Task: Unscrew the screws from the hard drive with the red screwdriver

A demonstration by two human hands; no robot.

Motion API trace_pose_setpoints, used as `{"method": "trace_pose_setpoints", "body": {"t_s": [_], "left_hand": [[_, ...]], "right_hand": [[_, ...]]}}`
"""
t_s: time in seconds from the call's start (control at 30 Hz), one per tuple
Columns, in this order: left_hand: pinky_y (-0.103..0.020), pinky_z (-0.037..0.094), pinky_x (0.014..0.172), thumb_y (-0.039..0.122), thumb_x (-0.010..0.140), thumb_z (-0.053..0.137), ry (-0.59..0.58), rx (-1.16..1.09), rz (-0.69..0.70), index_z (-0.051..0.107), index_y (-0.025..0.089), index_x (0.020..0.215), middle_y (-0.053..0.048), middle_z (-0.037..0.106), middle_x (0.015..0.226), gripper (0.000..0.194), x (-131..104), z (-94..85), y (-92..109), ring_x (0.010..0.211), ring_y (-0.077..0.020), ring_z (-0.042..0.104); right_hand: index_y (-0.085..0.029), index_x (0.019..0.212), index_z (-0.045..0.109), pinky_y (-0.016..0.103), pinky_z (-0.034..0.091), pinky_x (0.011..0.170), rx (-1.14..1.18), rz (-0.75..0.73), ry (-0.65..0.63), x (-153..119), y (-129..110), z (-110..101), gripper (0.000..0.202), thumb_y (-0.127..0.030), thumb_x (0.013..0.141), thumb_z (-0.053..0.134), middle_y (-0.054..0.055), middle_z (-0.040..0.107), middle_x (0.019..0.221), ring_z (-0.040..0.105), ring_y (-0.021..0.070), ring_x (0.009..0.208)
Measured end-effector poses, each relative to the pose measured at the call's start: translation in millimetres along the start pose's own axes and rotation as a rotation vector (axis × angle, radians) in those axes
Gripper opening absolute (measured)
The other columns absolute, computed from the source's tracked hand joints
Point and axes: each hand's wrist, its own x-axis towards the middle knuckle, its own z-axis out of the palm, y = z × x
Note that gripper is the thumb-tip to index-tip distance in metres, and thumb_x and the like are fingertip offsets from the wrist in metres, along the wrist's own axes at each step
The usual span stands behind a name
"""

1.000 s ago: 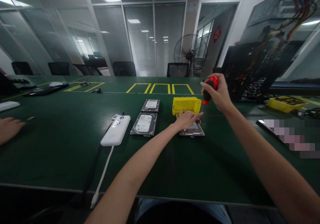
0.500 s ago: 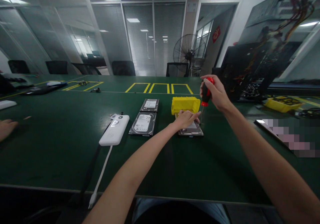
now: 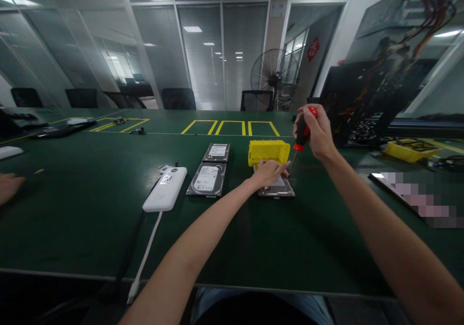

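Note:
A hard drive (image 3: 277, 190) lies flat on the green table, its far part hidden under my left hand (image 3: 268, 173). That hand grips the drive from above, with a digit reaching toward its right edge. In my closed right hand (image 3: 317, 129) is a red and black screwdriver (image 3: 302, 134), leaning so that its handle is up and to the right. Its shaft runs down to the drive's right edge, beside my left fingertips; whether the tip touches a screw is too small to tell. Just behind the drive, a yellow plastic bin (image 3: 268, 151) stands with its opening facing me.
Two more hard drives, a near one (image 3: 207, 179) and a far one (image 3: 217, 151), lie left of centre. Beside them is a white power bank (image 3: 166, 190) with a cable. An opened computer case (image 3: 373, 93) stands right. Another person's hand (image 3: 10, 187) shows far left.
My right hand has shifted slightly right and up, tilting the screwdriver's handle further to the right. My left hand stays in place on the hard drive.

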Motion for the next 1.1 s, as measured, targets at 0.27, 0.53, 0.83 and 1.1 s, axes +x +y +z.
{"method": "trace_pose_setpoints", "body": {"t_s": [0.27, 0.53, 0.83, 1.1], "left_hand": [[-0.039, 0.028, 0.093, 0.044, 0.096, 0.011, 0.006, 0.06, 0.051, 0.071, 0.018, 0.087, -0.004, 0.07, 0.099, 0.066, 0.0, -0.5, -1.2, 0.098, -0.0197, 0.056], [-0.036, 0.03, 0.087, 0.04, 0.097, 0.017, 0.027, 0.318, 0.16, 0.067, 0.019, 0.097, -0.004, 0.067, 0.098, 0.054, -6.5, -3.8, 7.8, 0.097, -0.0198, 0.056], [-0.036, 0.03, 0.085, 0.041, 0.097, 0.017, 0.029, 0.413, 0.213, 0.065, 0.013, 0.092, -0.008, 0.066, 0.095, 0.055, -9.8, -4.3, 13.3, 0.091, -0.0193, 0.057], [-0.035, 0.03, 0.083, 0.042, 0.097, 0.015, 0.037, 0.428, 0.199, 0.067, 0.013, 0.09, -0.009, 0.067, 0.094, 0.06, -9.7, -2.7, 14.1, 0.089, -0.019, 0.059]], "right_hand": [[-0.024, 0.096, 0.046, 0.023, 0.041, 0.041, -0.379, 0.113, 0.024, -3.0, -1.1, -11.4, 0.026, -0.048, 0.085, 0.046, -0.002, 0.047, 0.063, 0.047, 0.0095, 0.045], [-0.016, 0.096, 0.058, 0.034, 0.047, 0.072, -1.334, 0.443, -0.508, -52.9, 65.4, -76.6, 0.026, -0.031, 0.088, 0.039, 0.013, 0.061, 0.092, 0.062, 0.0226, 0.084], [-0.016, 0.102, 0.061, 0.037, 0.043, 0.087, -1.208, 0.419, -0.778, -76.2, 73.9, -84.2, 0.032, -0.035, 0.085, 0.043, 0.012, 0.056, 0.102, 0.056, 0.0228, 0.096], [-0.02, 0.102, 0.068, 0.04, 0.037, 0.095, -1.01, 0.325, -0.955, -73.8, 47.2, -74.6, 0.042, -0.051, 0.075, 0.058, 0.011, 0.054, 0.109, 0.048, 0.0255, 0.106]]}}
